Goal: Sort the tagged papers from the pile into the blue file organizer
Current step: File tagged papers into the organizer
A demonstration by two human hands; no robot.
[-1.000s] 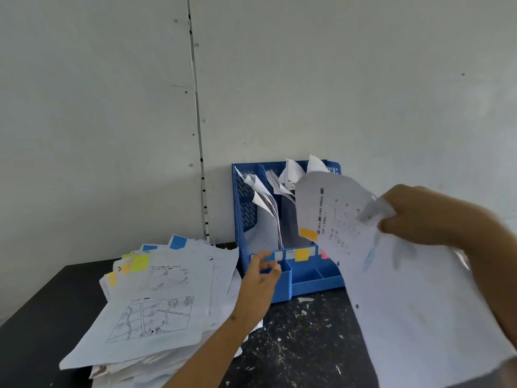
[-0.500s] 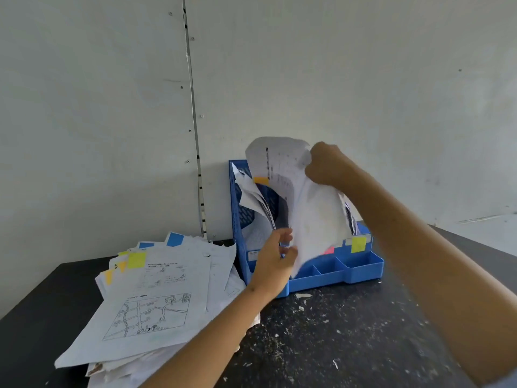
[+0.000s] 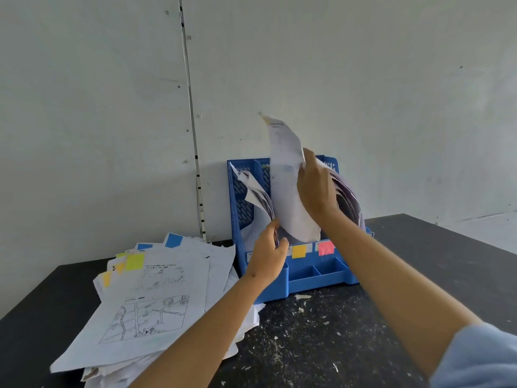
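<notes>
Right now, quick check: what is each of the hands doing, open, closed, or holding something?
Left hand: pinching the edges of the papers filed in the blue file organizer.
Right hand: gripping the sheet going into the organizer.

Paper pile [image 3: 156, 298] on table [image 3: 419, 247], left of file organizer [image 3: 307, 273] against wall [image 3: 363, 79].

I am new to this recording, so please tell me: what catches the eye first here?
First, the curved white sheet standing in the middle slot of the blue file organizer by the wall, held by the right hand while the left hand parts the papers below. Next, the messy pile of tagged papers lying left of it on the black table.
</notes>
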